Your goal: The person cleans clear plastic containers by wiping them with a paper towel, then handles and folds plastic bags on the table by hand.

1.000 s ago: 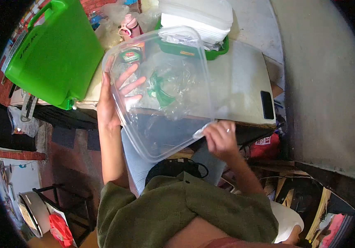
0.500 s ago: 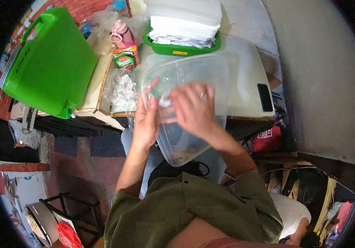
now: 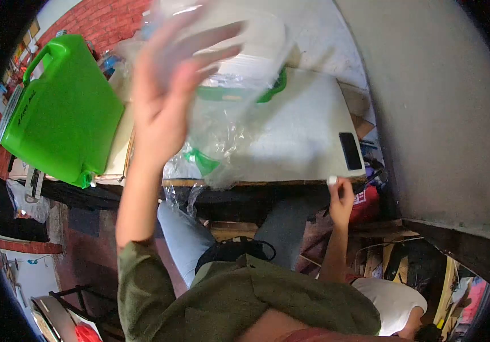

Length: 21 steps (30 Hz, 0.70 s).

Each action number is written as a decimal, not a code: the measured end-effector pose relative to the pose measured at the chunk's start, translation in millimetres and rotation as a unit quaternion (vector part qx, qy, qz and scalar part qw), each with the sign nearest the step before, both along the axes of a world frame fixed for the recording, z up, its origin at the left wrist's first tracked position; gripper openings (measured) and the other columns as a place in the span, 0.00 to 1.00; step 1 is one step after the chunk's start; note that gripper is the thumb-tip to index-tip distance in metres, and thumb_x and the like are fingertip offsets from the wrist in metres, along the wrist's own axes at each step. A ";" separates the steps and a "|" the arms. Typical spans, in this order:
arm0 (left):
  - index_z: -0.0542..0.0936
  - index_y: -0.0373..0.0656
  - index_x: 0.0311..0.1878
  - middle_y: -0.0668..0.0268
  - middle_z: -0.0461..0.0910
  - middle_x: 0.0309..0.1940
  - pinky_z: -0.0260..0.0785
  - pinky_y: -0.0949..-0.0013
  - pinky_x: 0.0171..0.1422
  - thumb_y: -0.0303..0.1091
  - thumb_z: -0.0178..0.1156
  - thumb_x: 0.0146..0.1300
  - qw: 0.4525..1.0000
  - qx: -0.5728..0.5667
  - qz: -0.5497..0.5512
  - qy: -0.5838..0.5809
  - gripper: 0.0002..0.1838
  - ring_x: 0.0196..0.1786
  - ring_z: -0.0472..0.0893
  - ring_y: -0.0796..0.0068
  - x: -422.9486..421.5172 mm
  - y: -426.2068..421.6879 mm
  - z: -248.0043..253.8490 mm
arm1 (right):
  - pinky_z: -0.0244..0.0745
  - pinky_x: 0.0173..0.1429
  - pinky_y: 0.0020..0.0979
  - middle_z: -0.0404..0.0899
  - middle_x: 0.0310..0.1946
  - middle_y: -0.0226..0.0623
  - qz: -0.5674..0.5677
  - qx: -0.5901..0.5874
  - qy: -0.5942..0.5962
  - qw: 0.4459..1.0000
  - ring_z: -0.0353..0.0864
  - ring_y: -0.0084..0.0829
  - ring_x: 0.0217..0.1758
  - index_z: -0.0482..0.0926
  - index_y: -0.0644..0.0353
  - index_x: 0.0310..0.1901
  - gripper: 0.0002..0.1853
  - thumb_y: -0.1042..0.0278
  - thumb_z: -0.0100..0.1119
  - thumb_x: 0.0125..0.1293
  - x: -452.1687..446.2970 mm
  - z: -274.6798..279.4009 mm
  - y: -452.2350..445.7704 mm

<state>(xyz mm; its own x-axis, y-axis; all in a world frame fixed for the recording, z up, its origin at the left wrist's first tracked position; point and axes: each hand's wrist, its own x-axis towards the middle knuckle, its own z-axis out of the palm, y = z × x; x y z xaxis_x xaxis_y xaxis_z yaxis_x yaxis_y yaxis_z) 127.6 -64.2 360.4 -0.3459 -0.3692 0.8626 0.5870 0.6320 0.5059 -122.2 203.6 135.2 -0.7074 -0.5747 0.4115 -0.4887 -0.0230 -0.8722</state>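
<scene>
My left hand (image 3: pixel 171 97) is raised at the upper left, blurred, its fingers spread behind or against a clear plastic lid (image 3: pixel 268 85) that is itself smeared by motion. Low at the right, near the table's front edge, my right hand (image 3: pixel 342 196) pinches a small white piece (image 3: pixel 332 180). Crumpled clear plastic (image 3: pixel 225 142) with a green part (image 3: pixel 204 162) lies at the table's front edge, below my left hand. Through the lid shows a stack of white lids or trays (image 3: pixel 250 40) in a green basket (image 3: pixel 276 88).
A large green jug (image 3: pixel 62 108) stands at the left. A black phone (image 3: pixel 349 151) lies at the right end of the white table (image 3: pixel 296 137). A red bag (image 3: pixel 364 208) is below it. A person in white (image 3: pixel 390 299) is at the lower right.
My left hand has lifted up and leftward with the clear lid. My right hand has come off the lid and moved down to the right. The view has shifted.
</scene>
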 end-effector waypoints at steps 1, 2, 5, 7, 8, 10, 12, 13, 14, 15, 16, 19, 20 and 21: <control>0.59 0.54 0.73 0.49 0.76 0.59 0.78 0.58 0.53 0.48 0.51 0.73 1.000 -0.005 0.000 0.006 0.29 0.55 0.81 0.50 -14.8 -6.0 11.6 | 0.64 0.44 0.21 0.69 0.31 0.24 0.020 -0.029 -0.034 0.999 0.66 0.18 0.37 0.73 0.62 0.37 0.05 0.73 0.59 0.68 -5.1 -20.2 8.8; 0.65 0.56 0.69 0.55 0.77 0.59 0.77 0.60 0.54 0.45 0.53 0.71 0.975 -0.166 0.124 -0.075 0.25 0.54 0.82 0.54 -28.9 -10.7 21.6 | 0.66 0.45 0.22 0.69 0.33 0.25 0.027 -0.036 -0.051 0.998 0.67 0.18 0.38 0.72 0.61 0.36 0.05 0.73 0.59 0.69 -7.6 -45.2 15.8; 0.75 0.65 0.62 0.72 0.78 0.58 0.74 0.62 0.58 0.42 0.56 0.66 0.845 -0.407 0.285 -0.198 0.20 0.55 0.80 0.66 -85.7 -37.3 22.5 | 0.68 0.48 0.24 0.71 0.34 0.25 0.059 0.046 -0.179 0.981 0.70 0.19 0.39 0.73 0.60 0.38 0.04 0.73 0.59 0.69 20.3 -55.7 21.3; 0.73 0.67 0.64 0.72 0.77 0.60 0.74 0.61 0.60 0.41 0.55 0.67 0.801 -0.456 0.309 -0.233 0.21 0.56 0.79 0.67 -113.8 -63.7 2.6 | 0.68 0.48 0.24 0.72 0.34 0.25 0.075 0.106 -0.199 0.971 0.71 0.19 0.39 0.74 0.60 0.40 0.05 0.71 0.60 0.69 35.9 -54.1 21.4; 0.72 0.69 0.65 0.72 0.75 0.62 0.71 0.58 0.64 0.40 0.53 0.67 0.741 -0.499 0.359 -0.269 0.22 0.60 0.77 0.67 -127.6 -80.8 -12.7 | 0.68 0.48 0.24 0.72 0.34 0.25 0.076 0.104 -0.195 0.972 0.71 0.19 0.39 0.74 0.60 0.40 0.05 0.71 0.60 0.69 39.1 -58.7 20.7; 0.70 0.71 0.66 0.73 0.74 0.64 0.68 0.54 0.68 0.39 0.51 0.68 0.675 -0.538 0.407 -0.299 0.24 0.64 0.74 0.67 -153.7 -117.1 -37.3 | 0.68 0.48 0.24 0.73 0.35 0.25 0.114 0.103 -0.238 0.959 0.72 0.20 0.40 0.75 0.60 0.42 0.06 0.70 0.61 0.69 41.5 -67.8 18.2; 0.66 0.75 0.69 0.73 0.68 0.69 0.52 0.35 0.75 0.40 0.50 0.66 0.622 -0.562 0.424 -0.342 0.28 0.71 0.66 0.63 -171.9 -156.2 -54.5 | 0.69 0.49 0.25 0.74 0.36 0.26 0.117 0.095 -0.256 0.955 0.73 0.20 0.41 0.75 0.60 0.43 0.06 0.70 0.61 0.69 44.9 -55.7 11.2; 0.66 0.75 0.69 0.73 0.68 0.69 0.52 0.35 0.75 0.40 0.50 0.66 0.624 -0.564 0.422 -0.339 0.28 0.71 0.66 0.63 -177.4 -167.0 -60.8 | 0.69 0.50 0.25 0.75 0.37 0.26 0.118 0.092 -0.280 0.948 0.74 0.21 0.42 0.75 0.60 0.43 0.07 0.70 0.61 0.69 48.7 -49.1 11.7; 0.66 0.77 0.69 0.73 0.68 0.68 0.44 0.28 0.73 0.39 0.49 0.67 0.613 -0.539 0.433 -0.383 0.27 0.72 0.64 0.63 -184.6 -178.8 -64.8 | 0.69 0.50 0.25 0.75 0.37 0.26 0.112 0.087 -0.278 0.950 0.74 0.21 0.42 0.75 0.60 0.43 0.07 0.70 0.61 0.69 51.1 -44.9 10.6; 0.65 0.78 0.69 0.73 0.69 0.67 0.37 0.21 0.72 0.39 0.49 0.69 0.599 -0.514 0.446 -0.423 0.27 0.73 0.62 0.64 -193.3 -188.9 -64.5 | 0.70 0.51 0.27 0.76 0.38 0.27 0.109 0.063 -0.314 0.941 0.75 0.22 0.44 0.75 0.60 0.44 0.07 0.70 0.61 0.69 51.4 -41.2 7.0; 0.65 0.78 0.69 0.73 0.69 0.67 0.37 0.21 0.72 0.39 0.49 0.69 0.601 -0.518 0.443 -0.416 0.27 0.73 0.62 0.64 -201.4 -194.7 -66.9 | 0.71 0.52 0.28 0.77 0.40 0.28 0.106 0.041 -0.352 0.929 0.76 0.23 0.45 0.75 0.59 0.45 0.07 0.70 0.61 0.69 53.0 -40.9 6.1; 0.60 0.80 0.71 0.73 0.66 0.69 0.30 0.12 0.66 0.45 0.49 0.71 0.643 -0.456 0.456 -0.413 0.27 0.74 0.60 0.64 -216.4 -206.2 -71.5 | 0.72 0.55 0.31 0.79 0.42 0.29 0.120 -0.028 -0.388 0.914 0.78 0.25 0.47 0.76 0.60 0.46 0.07 0.71 0.60 0.69 51.2 -62.4 1.9; 0.60 0.80 0.71 0.73 0.66 0.69 0.30 0.12 0.66 0.45 0.49 0.71 0.644 -0.456 0.454 -0.413 0.27 0.74 0.60 0.64 -221.4 -208.0 -73.1 | 0.72 0.55 0.31 0.79 0.42 0.29 0.118 -0.027 -0.388 0.914 0.78 0.25 0.47 0.76 0.60 0.46 0.07 0.71 0.60 0.69 49.5 -67.1 1.7; 0.59 0.79 0.72 0.73 0.65 0.69 0.31 0.12 0.66 0.45 0.51 0.70 0.649 -0.429 0.445 -0.444 0.28 0.74 0.60 0.63 -224.6 -205.9 -70.8 | 0.73 0.55 0.33 0.78 0.43 0.31 0.117 -0.008 -0.414 0.903 0.78 0.27 0.48 0.76 0.60 0.48 0.08 0.72 0.57 0.69 49.9 -61.8 -2.4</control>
